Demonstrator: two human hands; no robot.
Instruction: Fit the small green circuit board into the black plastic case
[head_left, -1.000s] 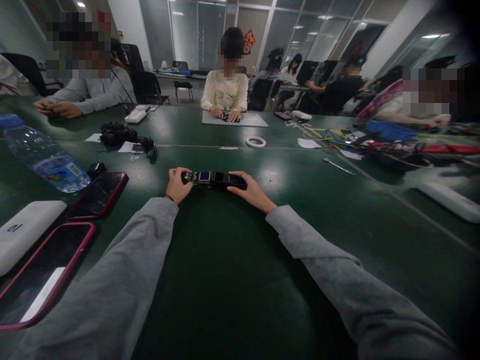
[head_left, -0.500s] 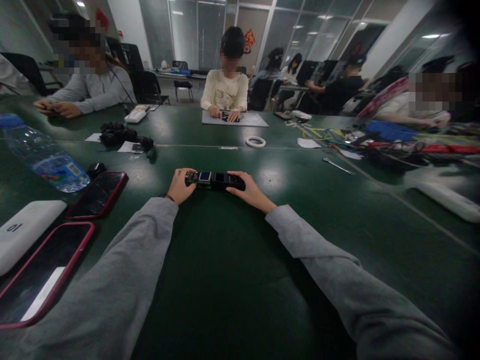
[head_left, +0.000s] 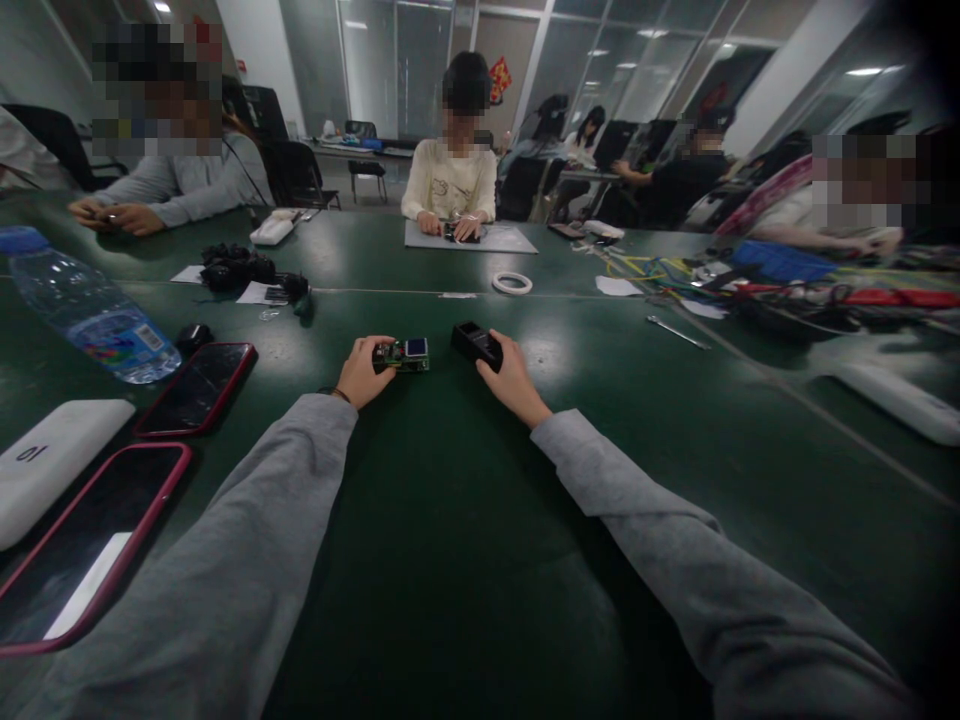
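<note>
The only legible marking is the number "10" printed in dark digits on the white box [head_left: 52, 465] at the left table edge (the water bottle's label [head_left: 120, 350] and the red wall ornament [head_left: 499, 76] are too blurred to read).

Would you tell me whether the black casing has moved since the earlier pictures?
Yes. The black casing in the right hand has shifted right, off the circuit board, toward the screwdriver.

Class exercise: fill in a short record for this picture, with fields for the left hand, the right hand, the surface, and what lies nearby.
left hand: holds small circuit board with a screen
right hand: holds black casing, apart from the board
surface: green table
nearby left: water bottle, two phones, white power bank
</note>
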